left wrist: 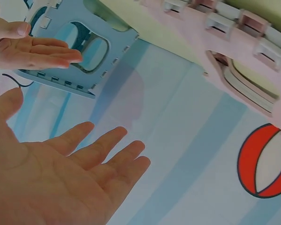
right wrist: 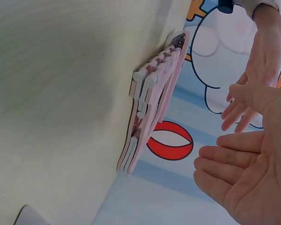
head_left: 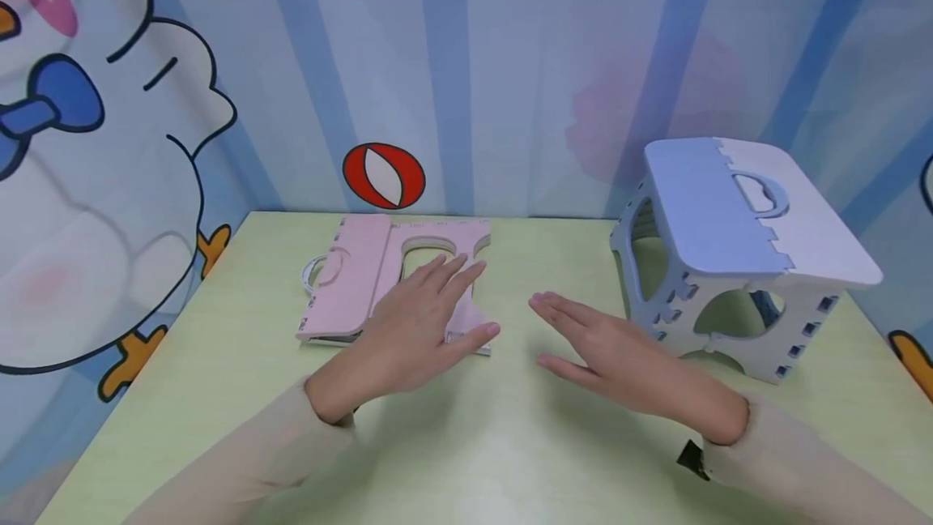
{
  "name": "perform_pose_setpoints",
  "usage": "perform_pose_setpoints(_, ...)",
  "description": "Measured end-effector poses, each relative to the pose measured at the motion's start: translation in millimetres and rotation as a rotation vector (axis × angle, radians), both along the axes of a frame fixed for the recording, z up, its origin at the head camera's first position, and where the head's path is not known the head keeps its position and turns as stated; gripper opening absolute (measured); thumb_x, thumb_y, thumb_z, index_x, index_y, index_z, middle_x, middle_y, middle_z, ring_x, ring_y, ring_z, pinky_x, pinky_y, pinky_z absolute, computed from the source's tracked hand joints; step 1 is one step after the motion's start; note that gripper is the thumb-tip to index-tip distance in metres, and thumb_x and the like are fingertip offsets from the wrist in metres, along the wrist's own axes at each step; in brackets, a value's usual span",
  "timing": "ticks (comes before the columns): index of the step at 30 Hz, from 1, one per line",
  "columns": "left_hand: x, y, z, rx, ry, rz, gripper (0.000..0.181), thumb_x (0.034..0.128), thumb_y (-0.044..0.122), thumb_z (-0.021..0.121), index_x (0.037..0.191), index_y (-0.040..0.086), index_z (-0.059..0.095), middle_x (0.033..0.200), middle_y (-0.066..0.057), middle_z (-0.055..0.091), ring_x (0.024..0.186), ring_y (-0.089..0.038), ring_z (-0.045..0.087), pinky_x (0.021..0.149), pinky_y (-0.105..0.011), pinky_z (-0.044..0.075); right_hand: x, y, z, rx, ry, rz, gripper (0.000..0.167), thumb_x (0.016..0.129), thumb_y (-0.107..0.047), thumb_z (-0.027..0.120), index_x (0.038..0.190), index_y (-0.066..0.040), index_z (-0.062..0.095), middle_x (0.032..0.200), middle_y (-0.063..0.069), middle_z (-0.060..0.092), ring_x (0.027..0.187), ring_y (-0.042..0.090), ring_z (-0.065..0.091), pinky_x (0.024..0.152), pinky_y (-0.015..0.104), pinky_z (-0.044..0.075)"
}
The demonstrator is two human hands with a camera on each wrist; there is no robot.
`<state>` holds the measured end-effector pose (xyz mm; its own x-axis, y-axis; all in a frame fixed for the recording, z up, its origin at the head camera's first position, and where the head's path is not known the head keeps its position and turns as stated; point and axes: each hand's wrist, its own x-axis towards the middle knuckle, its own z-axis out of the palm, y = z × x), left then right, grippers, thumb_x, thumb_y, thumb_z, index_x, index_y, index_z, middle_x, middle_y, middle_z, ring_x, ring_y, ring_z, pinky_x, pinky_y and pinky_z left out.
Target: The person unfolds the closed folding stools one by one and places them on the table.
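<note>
A pink folding stool [head_left: 350,274] lies folded flat on the table, its white handle at the left end. My left hand [head_left: 414,329], fingers straight and spread, appears above its right part in the head view and hides some of it; the left wrist view shows nothing held in that hand [left wrist: 70,178]. To the right stands an unfolded stool [head_left: 717,209] with a blue and white top and a handle slot. My right hand [head_left: 619,351] is in front and left of that stool, fingers straight, thumb apart, holding nothing in the right wrist view.
The pale green table [head_left: 466,460] reaches back to a wall covering [head_left: 503,63] with blue stripes and cartoon prints. A red and white ball [head_left: 384,176] is printed on it behind the pink stool. Both forearms come in from the near edge in light sleeves [head_left: 255,448].
</note>
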<state>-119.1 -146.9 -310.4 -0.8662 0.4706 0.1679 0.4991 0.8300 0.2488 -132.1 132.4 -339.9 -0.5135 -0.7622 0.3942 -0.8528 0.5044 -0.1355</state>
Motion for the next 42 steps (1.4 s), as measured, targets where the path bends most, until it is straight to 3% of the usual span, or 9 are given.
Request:
perform_pose_setpoints(8,-2.1,-24.2,-3.7,0.007,-0.013,0.055,0.075,0.0991,0.060,0.046,0.156,0.013,0.035,0.159,-0.010,0.034,0.146,-0.033,0.027,0.115,-0.052,0.030,-9.6,-13,-10.4,-0.026,0.021,0.006,0.063,0.104,-0.045,0.050,0.140,0.007,0.050,0.140,0.023,0.054,0.116,0.032,0.062,0.083,0.040,0.057)
perform_pose_setpoints(20,-5.5,-60.5,-4.7,0.032,-0.053,0.167,0.078,0.0978,0.060,0.049,0.156,0.012,0.034,0.158,-0.014,0.034,0.146,-0.038,0.026,0.113,-0.062,0.026,-18.5,-32,-20.3,-0.014,-0.013,0.005,0.061,0.094,-0.026,0.072,0.140,0.009,0.050,0.139,0.025,0.054,0.122,0.033,0.058,0.091,0.041,0.054)
perform_pose_setpoints(32,-11.1,-104.5,-16.0,0.057,-0.091,0.279,0.078,0.0995,0.057,0.048,0.155,0.005,0.032,0.157,-0.023,0.030,0.144,-0.044,0.026,0.107,-0.067,0.031,-22.3,-49,-25.5,0.002,-0.108,-0.004,0.063,0.094,-0.025,0.072,0.141,0.009,0.048,0.141,0.025,0.052,0.122,0.034,0.058,0.094,0.041,0.053)
perform_pose_setpoints(37,-18.9,-127.8,-19.8,0.086,-0.154,0.355,0.083,0.0996,0.059,0.046,0.156,0.001,0.026,0.158,-0.028,0.024,0.143,-0.048,0.023,0.108,-0.069,0.026,-24.9,-59,-28.5,0.015,-0.110,0.003,0.063,0.093,-0.024,0.073,0.141,0.009,0.049,0.140,0.025,0.052,0.123,0.034,0.057,0.094,0.040,0.052)
perform_pose_setpoints(42,-33.8,-150.9,-28.5,0.169,-0.241,0.399,0.088,0.1009,0.055,0.047,0.156,-0.006,0.016,0.157,-0.032,0.020,0.143,-0.050,0.019,0.112,-0.067,0.021,-27.9,-71,-29.9,0.028,-0.151,0.008,0.062,0.095,-0.025,0.071,0.142,0.008,0.049,0.143,0.024,0.051,0.125,0.032,0.056,0.095,0.039,0.052)
